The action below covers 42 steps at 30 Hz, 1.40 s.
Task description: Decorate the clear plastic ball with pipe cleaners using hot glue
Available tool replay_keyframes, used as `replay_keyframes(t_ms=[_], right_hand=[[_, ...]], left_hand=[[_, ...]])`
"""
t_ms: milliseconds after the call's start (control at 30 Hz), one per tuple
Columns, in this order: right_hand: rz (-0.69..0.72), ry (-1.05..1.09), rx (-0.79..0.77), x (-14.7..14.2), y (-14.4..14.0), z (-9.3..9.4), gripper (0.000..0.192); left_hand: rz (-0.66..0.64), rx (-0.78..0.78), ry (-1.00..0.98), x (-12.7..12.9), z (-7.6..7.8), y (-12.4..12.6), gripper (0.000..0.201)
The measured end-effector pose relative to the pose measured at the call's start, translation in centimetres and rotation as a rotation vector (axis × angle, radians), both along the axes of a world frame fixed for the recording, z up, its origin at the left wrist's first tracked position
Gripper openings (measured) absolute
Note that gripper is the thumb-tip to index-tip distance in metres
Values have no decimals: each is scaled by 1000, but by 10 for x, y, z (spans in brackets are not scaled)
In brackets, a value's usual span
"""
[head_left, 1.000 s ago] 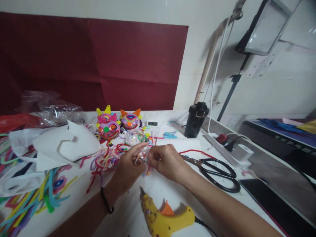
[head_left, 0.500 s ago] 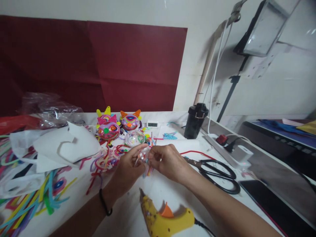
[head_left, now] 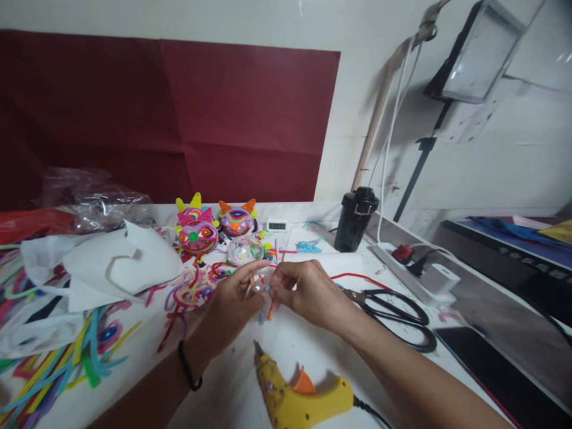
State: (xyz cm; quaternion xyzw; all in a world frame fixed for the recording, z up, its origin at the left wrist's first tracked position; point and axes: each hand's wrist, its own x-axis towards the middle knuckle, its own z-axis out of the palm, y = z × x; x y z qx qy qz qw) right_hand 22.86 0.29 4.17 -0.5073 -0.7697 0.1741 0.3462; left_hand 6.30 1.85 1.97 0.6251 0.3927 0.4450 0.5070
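Note:
My left hand (head_left: 232,301) and my right hand (head_left: 308,292) meet over the white table (head_left: 232,381), both pinching a small clear plastic piece (head_left: 260,281) with thin coloured strips hanging from it. The fingertips of both hands touch it. A yellow glue gun (head_left: 297,396) lies on the table just in front of my hands, nozzle pointing away. Black scissors (head_left: 397,319) lie to the right of my right hand.
Finished colourful round ornaments (head_left: 196,233) and a clear ball (head_left: 245,249) sit behind my hands. Loose coloured strips (head_left: 67,357) and white paper (head_left: 111,265) cover the left. A black cup (head_left: 355,217), a power strip (head_left: 411,262) and a dark phone (head_left: 496,375) are on the right.
None beyond a slight shift of my fingers on the small piece; the hands stay in the same place.

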Motion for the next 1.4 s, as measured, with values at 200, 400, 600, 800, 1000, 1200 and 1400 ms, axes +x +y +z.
replay_keyframes(t_ms=[200, 400, 600, 800, 1000, 1200, 1400], right_hand=[[16, 36, -34, 1, 1, 0, 13], [77, 80, -93, 2, 0, 2, 16], [127, 207, -131, 9, 4, 0, 13], [22, 199, 66, 22, 8, 8, 6], [264, 89, 287, 32, 10, 16, 23], [251, 87, 170, 31, 12, 11, 10], [259, 192, 66, 29, 15, 7, 15]], left_hand=[[6, -19, -21, 0, 1, 2, 59], [36, -48, -35, 0, -2, 3, 59], [35, -50, -74, -2, -3, 5, 61], [20, -66, -120, -3, 0, 5, 61], [-94, -91, -188, -5, 3, 4, 62], [-121, -93, -181, -6, 3, 3, 68], [-157, -80, -155, -8, 1, 3, 72]])
